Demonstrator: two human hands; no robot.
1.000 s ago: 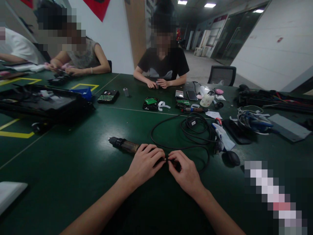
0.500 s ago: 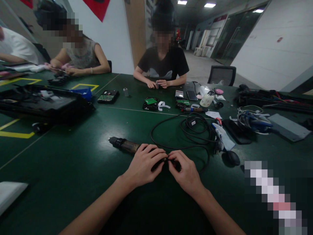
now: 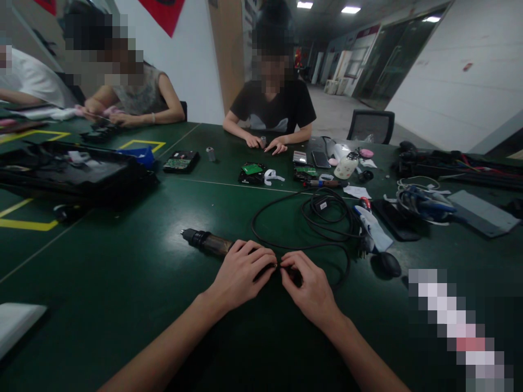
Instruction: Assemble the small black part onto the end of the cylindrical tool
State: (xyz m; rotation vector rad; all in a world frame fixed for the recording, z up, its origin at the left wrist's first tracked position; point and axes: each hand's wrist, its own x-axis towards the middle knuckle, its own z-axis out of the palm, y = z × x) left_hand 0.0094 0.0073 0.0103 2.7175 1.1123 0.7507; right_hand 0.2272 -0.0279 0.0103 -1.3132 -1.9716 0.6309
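My left hand [image 3: 244,272] is wrapped over the rear part of an electric screwdriver [image 3: 210,243], a dark, brownish cylinder lying on the green table. Its black tip points to the left, away from my hand. My right hand [image 3: 310,280] is closed in a pinch just right of the screwdriver's rear end. A black cable [image 3: 342,247] curves down behind the right hand, and its plug seems to be between those fingers, mostly hidden. A narrow gap separates the fingertips of both hands.
Coiled cable lies ahead to the right, near a black mouse-like object [image 3: 387,264] and a dark flat case [image 3: 395,219]. A black tray [image 3: 77,182] stands at left. Hard drives [image 3: 181,161] and a jar [image 3: 345,166] sit farther back. A co-worker [image 3: 269,109] sits opposite.
The fingertips of my two hands have come slightly apart at the screwdriver's rear end. Across the table, the co-worker's hand on the right has moved off the small object and its fingers have spread.
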